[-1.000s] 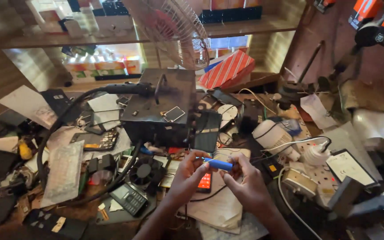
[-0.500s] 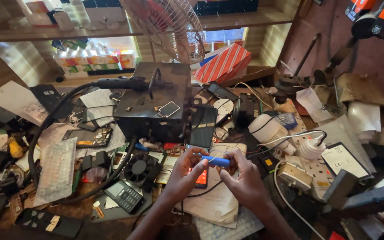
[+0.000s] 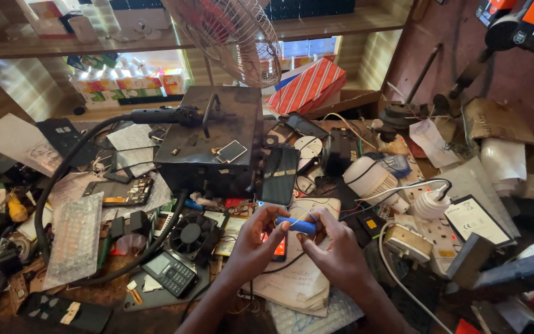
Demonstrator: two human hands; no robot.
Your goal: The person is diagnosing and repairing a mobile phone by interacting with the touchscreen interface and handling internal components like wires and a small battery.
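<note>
You are holding a small blue cylindrical cell [image 3: 296, 225] between both hands, just above a stack of papers [image 3: 298, 278] near the front edge of the cluttered bench [image 3: 7, 315]. Your left hand [image 3: 254, 242] is pinching the cell's left end and your right hand [image 3: 336, 250] is gripping its right end, so both are clamped on it. A thin wire seems to be running by the cell, though it is too fine to tell where it joins. Beneath your hands a small device with a red display [image 3: 279, 246] is glowing. Judging by this, the work looks to be in mid-course: the cell is in hand, not yet set down or fitted anywhere. A black metal box [image 3: 211, 139] is sitting further back.
</note>
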